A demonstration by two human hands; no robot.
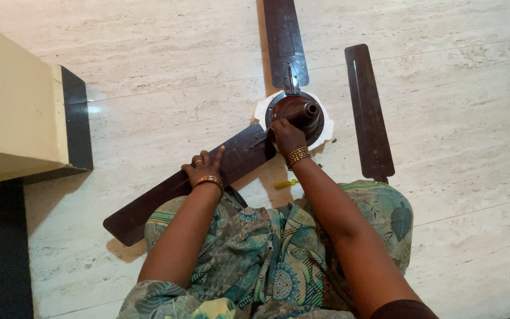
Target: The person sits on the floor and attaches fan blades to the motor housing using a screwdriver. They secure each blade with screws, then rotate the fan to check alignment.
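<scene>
Centrally, a dark brown ceiling fan motor hub (300,111) is seen resting on a white sheet (326,127) on the floor (166,77). No labels can be made out. One blade (286,41) is attached at the far side; a second blade (184,183) extends toward the person; a third blade (369,112) lies detached to the right. The left hand (203,169) is laid flat, fingers spread, on the second blade. The right hand (285,134) is closed at the hub's rim; what is pinched cannot be told. A small yellow tool (285,184) lies near the knees. The floor is pale veined marble; a cream ledge (13,100) with black trim stands at left.
</scene>
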